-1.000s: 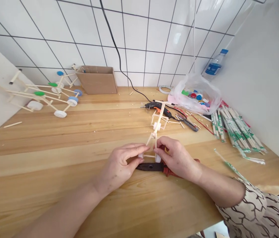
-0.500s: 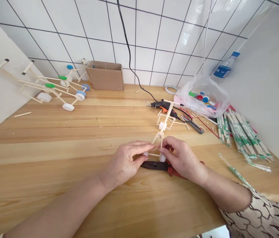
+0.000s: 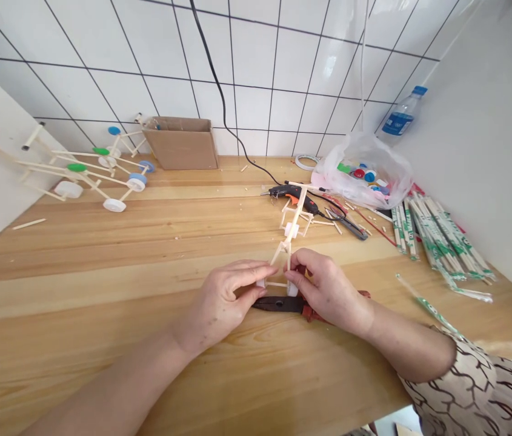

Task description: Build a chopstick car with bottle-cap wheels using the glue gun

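A small model tricycle [image 3: 286, 244] made of wooden sticks, with white bottle-cap wheels, stands on the table between my hands. My left hand [image 3: 226, 297] pinches its near left side at the white cap wheel [image 3: 261, 283], which the fingers partly cover. With thumb and index finger, my right hand [image 3: 328, 289] grips the near right side, just above the other white cap wheel [image 3: 292, 288]. Just in front of the wheels lie pliers [image 3: 278, 304] with black jaws and red handles; my right hand covers part of the handles.
Behind the model lie a black glue gun [image 3: 292, 194], a utility knife [image 3: 351, 227] and stick scraps. To the right are a plastic bag [image 3: 360, 175] of bottle caps, wrapped chopsticks [image 3: 446, 236] and a water bottle [image 3: 403, 115]. Finished-looking stick tricycles [image 3: 96, 172] and a cardboard box [image 3: 182, 145] stand back left.
The view has shifted slightly, so everything appears a little further left. Both hands keep their hold on the model, with no clear movement against it.
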Motion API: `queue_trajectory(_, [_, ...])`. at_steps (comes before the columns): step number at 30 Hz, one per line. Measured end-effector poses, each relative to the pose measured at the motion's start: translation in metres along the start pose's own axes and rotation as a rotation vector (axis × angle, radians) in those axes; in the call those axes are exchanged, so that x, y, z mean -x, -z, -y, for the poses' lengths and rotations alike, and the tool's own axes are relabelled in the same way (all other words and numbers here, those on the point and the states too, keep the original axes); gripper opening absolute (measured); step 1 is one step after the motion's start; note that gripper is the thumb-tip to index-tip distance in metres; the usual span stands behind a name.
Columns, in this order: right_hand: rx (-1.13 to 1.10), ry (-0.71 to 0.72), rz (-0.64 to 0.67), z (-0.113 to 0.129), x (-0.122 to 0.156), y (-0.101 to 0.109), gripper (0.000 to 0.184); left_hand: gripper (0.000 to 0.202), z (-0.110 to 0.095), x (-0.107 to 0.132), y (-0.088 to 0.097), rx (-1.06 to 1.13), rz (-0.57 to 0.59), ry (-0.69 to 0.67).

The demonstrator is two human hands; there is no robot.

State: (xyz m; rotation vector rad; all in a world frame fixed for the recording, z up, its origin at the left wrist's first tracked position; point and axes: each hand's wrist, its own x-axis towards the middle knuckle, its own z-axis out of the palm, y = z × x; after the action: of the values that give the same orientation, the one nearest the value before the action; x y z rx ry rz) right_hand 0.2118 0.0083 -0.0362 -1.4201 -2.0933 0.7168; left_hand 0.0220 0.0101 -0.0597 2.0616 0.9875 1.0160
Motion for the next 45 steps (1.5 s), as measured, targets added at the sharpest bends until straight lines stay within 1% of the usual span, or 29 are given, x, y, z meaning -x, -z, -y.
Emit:
queue_trajectory(9, [0.028, 0.048, -0.019, -0.0025, -0.0003, -0.0014, 0.014, 0.032, -0.0010, -0.0015, 0.0002, -0.001, -0.010, 0.004])
queue_trajectory(16, [0.048, 0.038, -0.023, -0.0015, -0.0005, -0.0015, 0.015, 0.030, 0.0000, -0.0013, -0.0004, -0.011, -0.011, 0.007])
queue_trajectory(22, [0.048, 0.042, -0.027, -0.0015, -0.0002, -0.0010, 0.014, 0.031, -0.0031, -0.0016, -0.0003, -0.010, -0.010, 0.030])
queue_trajectory(37, [0.044, 0.029, -0.019, 0.0006, 0.0008, -0.0008, 0.014, 0.030, -0.0023, -0.0012, 0.0004, -0.001, -0.011, 0.026])
queue_trajectory(45, [0.064, 0.025, -0.018, 0.0007, 0.0011, -0.0001, 0.015, 0.034, -0.0031, -0.0037, 0.0012, 0.005, 0.002, 0.025])
